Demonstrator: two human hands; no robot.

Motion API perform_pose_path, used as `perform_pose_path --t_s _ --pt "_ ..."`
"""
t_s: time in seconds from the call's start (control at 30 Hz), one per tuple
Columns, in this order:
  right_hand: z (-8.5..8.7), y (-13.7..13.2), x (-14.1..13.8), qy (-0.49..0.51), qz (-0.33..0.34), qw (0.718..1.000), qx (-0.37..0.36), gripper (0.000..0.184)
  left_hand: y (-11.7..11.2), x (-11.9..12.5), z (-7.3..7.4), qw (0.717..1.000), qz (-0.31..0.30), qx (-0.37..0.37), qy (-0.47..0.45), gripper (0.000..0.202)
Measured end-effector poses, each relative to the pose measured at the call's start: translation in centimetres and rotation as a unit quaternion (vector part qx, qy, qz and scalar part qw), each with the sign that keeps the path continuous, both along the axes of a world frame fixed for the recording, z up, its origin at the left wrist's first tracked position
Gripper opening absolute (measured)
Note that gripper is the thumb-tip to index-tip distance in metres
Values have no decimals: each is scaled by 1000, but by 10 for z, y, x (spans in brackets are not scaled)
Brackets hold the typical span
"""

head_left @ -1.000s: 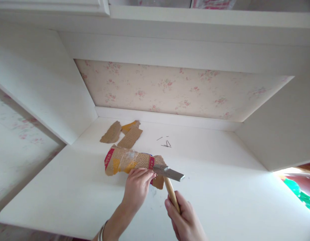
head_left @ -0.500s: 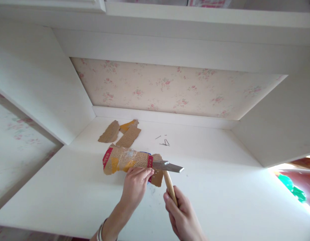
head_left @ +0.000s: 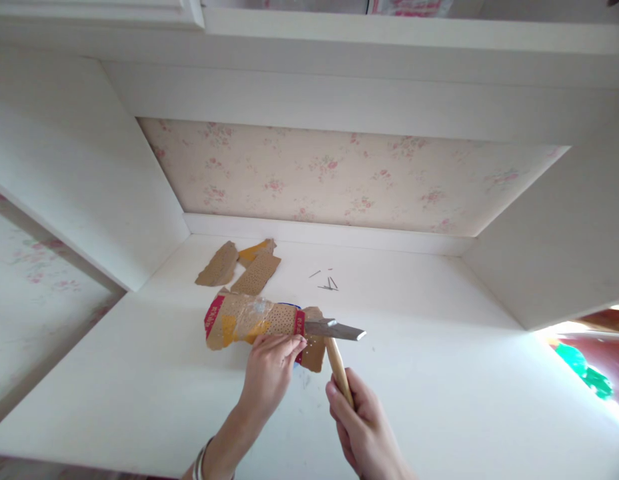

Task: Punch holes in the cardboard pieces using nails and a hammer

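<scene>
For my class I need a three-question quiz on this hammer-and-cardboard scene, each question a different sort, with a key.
1. True or false: the right hand grips the wooden-handled hammer with a grey metal head by its handle.
2. The left hand has its fingertips on: A) a glass jar; B) the perforated brown cardboard piece with red and yellow print; C) a paint brush.
3. Fill in: seen from the person, the loose thin metal nails on the white desk top lie ___ the hammer's head (short of / beyond).

Key: 1 true; 2 B; 3 beyond.
</scene>
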State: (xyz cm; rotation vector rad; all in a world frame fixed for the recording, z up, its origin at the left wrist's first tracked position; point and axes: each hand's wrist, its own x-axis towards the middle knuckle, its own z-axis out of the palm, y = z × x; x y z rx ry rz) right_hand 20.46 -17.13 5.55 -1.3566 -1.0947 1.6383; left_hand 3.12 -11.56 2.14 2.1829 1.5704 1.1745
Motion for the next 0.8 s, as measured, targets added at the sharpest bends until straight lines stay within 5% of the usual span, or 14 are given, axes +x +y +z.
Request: perform_pose_path --t_s 0.8 --pt "-11 -7 0 -38 -8 998 49 48 -2 3 4 1000 -14 -2 25 17"
